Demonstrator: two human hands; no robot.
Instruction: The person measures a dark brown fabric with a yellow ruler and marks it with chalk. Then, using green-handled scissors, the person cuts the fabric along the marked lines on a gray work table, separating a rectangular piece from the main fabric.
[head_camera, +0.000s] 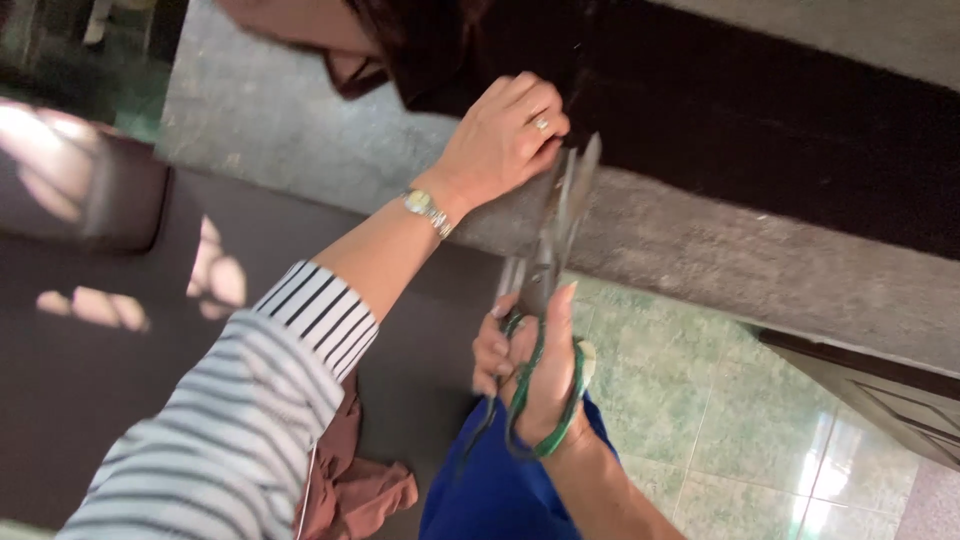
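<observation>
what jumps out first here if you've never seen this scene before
The big metal scissors at centre stand out first, blades open and pointing up, held through green-wrapped handles by the right hand. Just above, the left hand, with a ring and a wristwatch, grips the edge of a dark fabric that stretches across the upper right. A striped sleeve fills the lower left, over a green tiled floor.

below you lies a green tiled floor (700, 400), glossy with window glare. a crumpled brown cloth (350, 480) sits on the dark brown table (80, 400). a grey concrete ledge (750, 260) crosses the view, with a wooden door (880, 400) beside it.
</observation>
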